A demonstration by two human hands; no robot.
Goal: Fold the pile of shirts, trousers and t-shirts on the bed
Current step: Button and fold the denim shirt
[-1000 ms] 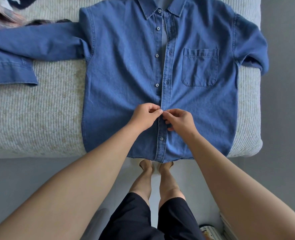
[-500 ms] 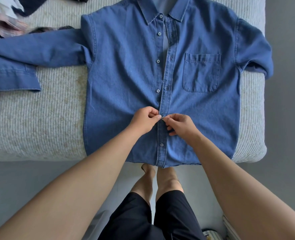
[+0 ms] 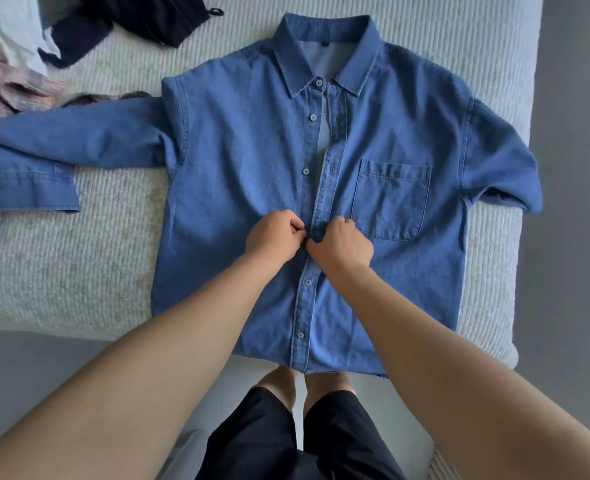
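A: Shirts are the subject; what is lying at the far left?

B: A loose heap of pale clothes is sitting at the bed's upper left corner, with a dark garment lying just beside it.

A: And the main piece?

B: A blue denim shirt is lying flat, front up, across the middle of the ribbed bedcover, collar pointing away from the person. Its left sleeve is stretching out toward the heap, and its hem is hanging slightly over the near edge.

A: What are the hands doing?

B: Both are meeting at the button placket, about halfway down. The left hand is curling its fingers and pinching the button-side edge. The right hand is touching it, fingers curled, pinching the buttonhole-side edge. 2 buttons below the hands are sitting fastened; 3 above them are showing along an open gap.

A: Farther right?

B: A chest pocket is sitting beside the right hand, and the other sleeve is folding over the bed's right edge.
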